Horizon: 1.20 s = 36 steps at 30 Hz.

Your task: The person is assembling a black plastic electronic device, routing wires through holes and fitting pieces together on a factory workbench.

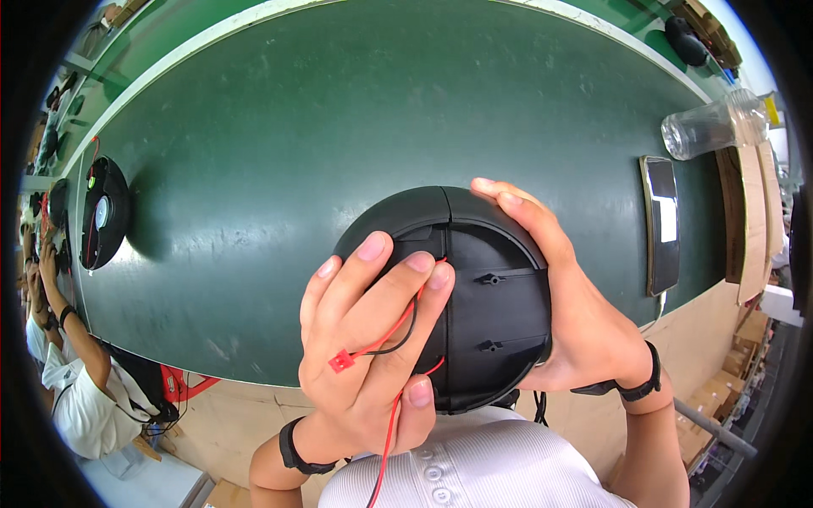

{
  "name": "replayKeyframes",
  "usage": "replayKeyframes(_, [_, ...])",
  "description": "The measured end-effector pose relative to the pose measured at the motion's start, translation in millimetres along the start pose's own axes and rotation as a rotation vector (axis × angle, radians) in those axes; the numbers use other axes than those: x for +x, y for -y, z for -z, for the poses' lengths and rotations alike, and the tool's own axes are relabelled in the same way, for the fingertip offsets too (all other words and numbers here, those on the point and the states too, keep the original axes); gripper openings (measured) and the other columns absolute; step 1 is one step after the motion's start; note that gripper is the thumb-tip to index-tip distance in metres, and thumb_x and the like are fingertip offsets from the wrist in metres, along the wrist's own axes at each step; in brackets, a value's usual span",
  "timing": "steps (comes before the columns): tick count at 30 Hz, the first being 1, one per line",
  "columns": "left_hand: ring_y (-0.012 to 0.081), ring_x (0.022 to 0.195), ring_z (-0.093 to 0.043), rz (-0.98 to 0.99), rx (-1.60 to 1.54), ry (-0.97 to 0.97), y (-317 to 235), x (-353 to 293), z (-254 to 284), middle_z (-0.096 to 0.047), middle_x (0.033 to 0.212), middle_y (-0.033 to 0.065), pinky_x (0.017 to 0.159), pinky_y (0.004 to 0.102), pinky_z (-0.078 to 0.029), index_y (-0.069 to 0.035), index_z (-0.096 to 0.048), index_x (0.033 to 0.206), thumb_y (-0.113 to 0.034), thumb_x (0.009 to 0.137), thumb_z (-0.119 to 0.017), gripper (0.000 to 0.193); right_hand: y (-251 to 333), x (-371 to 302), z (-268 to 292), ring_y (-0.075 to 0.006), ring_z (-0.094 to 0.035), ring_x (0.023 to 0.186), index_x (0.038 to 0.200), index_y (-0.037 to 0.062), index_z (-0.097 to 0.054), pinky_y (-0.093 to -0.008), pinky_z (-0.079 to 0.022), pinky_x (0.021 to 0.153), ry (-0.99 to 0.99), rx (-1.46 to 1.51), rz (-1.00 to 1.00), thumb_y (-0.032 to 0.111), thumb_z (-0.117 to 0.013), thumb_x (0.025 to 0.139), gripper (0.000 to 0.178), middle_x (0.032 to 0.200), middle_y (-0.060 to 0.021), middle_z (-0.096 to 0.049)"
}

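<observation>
A round black plastic housing (491, 296) made of two halves is held up close in front of me, above the near edge of the green table (339, 127). My left hand (373, 339) grips its left half, fingers spread over the shell. A red and a black wire run across that palm and end in a small red connector (340, 361). My right hand (567, 296) wraps the right half, fingertips over the top edge.
A black fan unit (103, 212) with red wires lies at the table's left end. A phone (661, 224) with a cable lies at the right, a clear plastic cup (711, 124) on its side beyond it. Another person (76, 381) sits at lower left.
</observation>
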<state>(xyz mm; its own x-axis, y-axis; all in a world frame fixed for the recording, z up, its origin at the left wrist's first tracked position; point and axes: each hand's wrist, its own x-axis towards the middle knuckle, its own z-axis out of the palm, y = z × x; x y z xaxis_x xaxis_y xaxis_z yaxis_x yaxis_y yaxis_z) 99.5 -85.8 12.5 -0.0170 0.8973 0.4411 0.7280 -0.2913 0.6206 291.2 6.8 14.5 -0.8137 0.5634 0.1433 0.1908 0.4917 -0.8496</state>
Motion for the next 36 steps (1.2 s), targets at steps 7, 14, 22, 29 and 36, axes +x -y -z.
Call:
replayKeyframes(7, [0.0353,0.116,-0.056,0.0,0.004,-0.032,-0.6,-1.0,-3.2,-0.066,0.113,0.0141,0.104,0.0456,-0.033,0.003,-0.07,0.107,-0.024,0.084,-0.04,0.047,4.8,-0.9,-8.5,-0.0384,-0.027,0.139,0.148,0.0033,-0.013,-0.0464,-0.024,0.113,-0.108,0.12,-0.034,0.033,-0.094,0.045,0.135,0.148,-0.0252,-0.025])
replayKeyframes(14, [0.0348,0.114,-0.056,0.0,0.008,-0.069,0.7,0.0,-6.7,-0.066,0.112,0.0138,0.104,0.0455,-0.034,0.003,-0.071,0.106,-0.023,0.082,-0.04,0.047,10.0,1.3,-2.8,-0.0372,-0.028,0.138,0.147,0.0017,-0.016,-0.0455,-0.024,0.113,-0.083,0.069,-0.056,0.031,-0.095,0.044,0.133,0.148,-0.0245,-0.026])
replayKeyframes(22, [0.0349,0.113,-0.057,-0.044,-0.001,-0.059,-0.2,2.6,-4.3,-0.067,0.109,0.0127,0.102,0.0461,-0.035,0.0,-0.071,0.108,-0.024,0.083,-0.04,0.047,8.5,1.2,-5.4,-0.0374,-0.026,0.139,0.147,0.0021,-0.015,-0.0465,-0.024,0.112,-0.096,0.086,-0.033,0.03,-0.095,0.045,0.133,0.148,-0.0242,-0.025])
replayKeyframes(29, [0.0419,0.118,-0.053,0.016,-0.461,-0.048,19.6,-3.4,4.0,-0.058,0.119,0.0208,0.103,0.0515,-0.034,-0.004,-0.068,0.095,-0.045,0.067,-0.066,0.05,6.5,-0.8,-7.2,-0.0402,-0.024,0.139,0.147,0.0009,-0.015,-0.0468,-0.024,0.112,-0.112,0.125,-0.033,0.026,-0.091,0.052,0.124,0.149,-0.0226,-0.022])
replayKeyframes(36, [0.0301,0.111,-0.056,0.358,-0.89,-0.101,27.0,27.7,10.5,-0.045,0.13,0.0188,0.094,0.0404,-0.043,0.002,-0.059,0.099,-0.018,0.088,-0.059,0.023,2.5,-0.1,-6.6,-0.0398,-0.024,0.139,0.147,0.0009,-0.016,-0.0464,-0.024,0.113,-0.135,0.117,-0.032,0.028,-0.092,0.051,0.125,0.149,-0.0231,-0.022])
